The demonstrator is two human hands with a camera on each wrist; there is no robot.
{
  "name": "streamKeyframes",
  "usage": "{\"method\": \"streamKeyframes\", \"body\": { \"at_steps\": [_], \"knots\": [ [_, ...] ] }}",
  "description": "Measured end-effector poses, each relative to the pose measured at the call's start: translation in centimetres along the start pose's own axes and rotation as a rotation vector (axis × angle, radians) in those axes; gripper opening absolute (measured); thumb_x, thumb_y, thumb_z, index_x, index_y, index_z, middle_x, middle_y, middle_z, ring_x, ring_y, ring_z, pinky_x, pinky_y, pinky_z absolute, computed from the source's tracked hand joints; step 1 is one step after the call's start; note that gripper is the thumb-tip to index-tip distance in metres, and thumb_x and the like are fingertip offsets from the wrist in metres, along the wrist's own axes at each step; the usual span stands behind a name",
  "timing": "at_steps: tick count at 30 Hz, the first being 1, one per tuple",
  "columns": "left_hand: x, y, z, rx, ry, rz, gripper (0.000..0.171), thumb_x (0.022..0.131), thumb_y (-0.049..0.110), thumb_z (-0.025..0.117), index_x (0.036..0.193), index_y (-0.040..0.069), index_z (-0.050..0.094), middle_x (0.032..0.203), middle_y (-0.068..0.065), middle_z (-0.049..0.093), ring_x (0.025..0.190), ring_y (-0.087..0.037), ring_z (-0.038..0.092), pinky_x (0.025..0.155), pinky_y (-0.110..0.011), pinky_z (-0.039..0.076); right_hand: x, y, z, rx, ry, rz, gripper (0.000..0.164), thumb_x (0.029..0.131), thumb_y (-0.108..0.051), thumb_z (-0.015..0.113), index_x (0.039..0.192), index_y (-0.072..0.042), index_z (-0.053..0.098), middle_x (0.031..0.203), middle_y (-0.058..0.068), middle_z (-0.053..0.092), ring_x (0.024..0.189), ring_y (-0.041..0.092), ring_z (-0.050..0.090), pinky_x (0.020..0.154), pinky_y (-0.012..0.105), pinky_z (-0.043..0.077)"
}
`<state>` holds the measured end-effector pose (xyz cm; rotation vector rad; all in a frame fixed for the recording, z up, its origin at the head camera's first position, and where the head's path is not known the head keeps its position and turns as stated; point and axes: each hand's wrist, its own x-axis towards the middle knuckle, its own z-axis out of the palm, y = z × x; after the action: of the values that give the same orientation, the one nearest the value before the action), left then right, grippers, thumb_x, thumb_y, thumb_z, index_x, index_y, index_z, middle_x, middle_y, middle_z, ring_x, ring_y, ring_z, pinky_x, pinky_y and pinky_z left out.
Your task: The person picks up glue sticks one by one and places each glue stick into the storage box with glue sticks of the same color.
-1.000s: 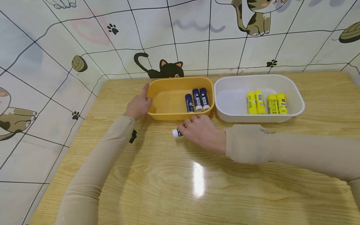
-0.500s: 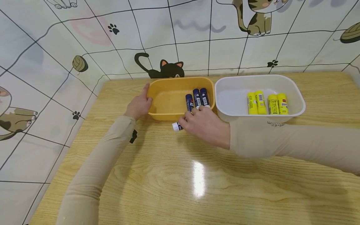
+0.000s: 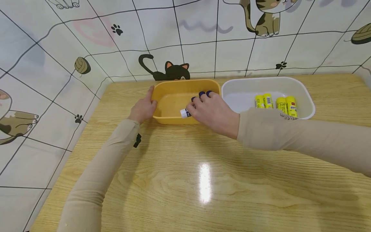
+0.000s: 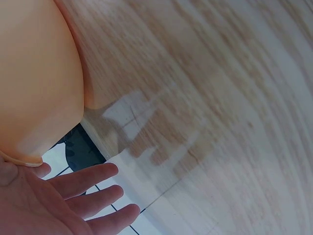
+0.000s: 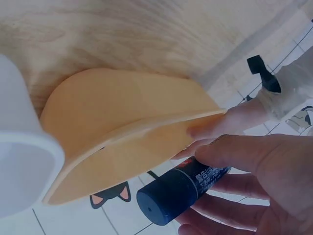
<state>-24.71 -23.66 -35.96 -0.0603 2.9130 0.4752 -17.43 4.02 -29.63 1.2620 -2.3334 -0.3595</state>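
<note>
My left hand (image 3: 143, 108) rests at the left end of the yellow-orange bin (image 3: 171, 120), its index finger lying along the rim. In the left wrist view that hand's (image 4: 54, 205) other fingers stretch out straight beside the bin wall (image 4: 39, 73). My right hand (image 3: 214, 112) is over the bin's front rim, gripping a dark blue glue stick (image 5: 171, 193) with a white end (image 3: 184, 113). Thumb and fingers wrap its barrel in the right wrist view. Dark blue caps (image 3: 202, 94) of the glue sticks in the bin peek out past my right fingers; their lower parts are hidden.
Beside it on the right stands a white bin (image 3: 255, 80) with several yellow glue sticks (image 3: 268, 100), partly covered by my right sleeve. Both bins sit at the back of a wooden table (image 3: 162, 180), against a wall (image 3: 197, 54) printed with cats.
My right hand has moved forward from the table in front of the yellow-orange bin to over its rim, carrying the glue stick. The left hand has stayed in place.
</note>
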Motion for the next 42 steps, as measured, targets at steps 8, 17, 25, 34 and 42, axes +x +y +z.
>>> {"method": "streamKeyframes", "body": {
  "at_steps": [8, 17, 25, 34, 42],
  "knots": [
    [-0.1, 0.0, 0.0, -0.01, -0.004, 0.001, 0.063, 0.099, 0.03, 0.026, 0.157, 0.025, 0.0, 0.104, -0.027, 0.059, 0.083, -0.036, 0.056, 0.068, -0.044, 0.044, 0.4, 1.3, 0.7, 0.035, -0.047, 0.036, 0.019, 0.085, -0.009, 0.071, 0.099, -0.002, 0.061, 0.083, 0.013, 0.062, 0.067, 0.027, 0.059, 0.057, 0.034, 0.047],
    [0.0, -0.1, 0.0, -0.019, 0.01, 0.011, 0.063, 0.099, 0.03, 0.028, 0.157, 0.024, 0.002, 0.108, -0.029, 0.058, 0.085, -0.037, 0.056, 0.071, -0.048, 0.045, 1.0, 2.6, 1.2, 0.031, -0.226, 0.065, 0.043, 0.082, -0.028, 0.078, 0.11, -0.001, 0.06, 0.092, 0.014, 0.063, 0.074, 0.029, 0.061, 0.063, 0.037, 0.05],
    [-0.1, 0.1, 0.1, -0.029, 0.006, 0.006, 0.063, 0.1, 0.03, 0.029, 0.157, 0.025, 0.002, 0.105, -0.028, 0.058, 0.082, -0.037, 0.056, 0.069, -0.046, 0.045, 0.8, 2.7, 2.3, 0.021, -0.259, 0.066, 0.042, 0.085, -0.03, 0.074, 0.111, -0.001, 0.06, 0.089, 0.014, 0.061, 0.071, 0.028, 0.057, 0.06, 0.036, 0.047],
    [-0.1, 0.1, 0.1, -0.023, 0.003, 0.001, 0.063, 0.1, 0.03, 0.028, 0.157, 0.024, 0.003, 0.095, -0.025, 0.059, 0.077, -0.035, 0.055, 0.064, -0.043, 0.044, 1.1, 2.5, 4.1, -0.011, -0.244, 0.029, 0.034, 0.085, -0.032, 0.074, 0.102, -0.004, 0.065, 0.085, 0.014, 0.061, 0.073, 0.029, 0.059, 0.065, 0.039, 0.05],
    [-0.1, 0.1, 0.0, -0.031, 0.002, -0.004, 0.063, 0.1, 0.03, 0.028, 0.157, 0.025, 0.002, 0.098, -0.025, 0.059, 0.078, -0.035, 0.055, 0.065, -0.043, 0.044, 2.3, 1.9, 5.3, -0.014, -0.267, -0.045, 0.015, 0.091, -0.013, 0.068, 0.104, -0.009, 0.07, 0.094, 0.014, 0.066, 0.082, 0.028, 0.06, 0.074, 0.041, 0.043]
  ]
}}
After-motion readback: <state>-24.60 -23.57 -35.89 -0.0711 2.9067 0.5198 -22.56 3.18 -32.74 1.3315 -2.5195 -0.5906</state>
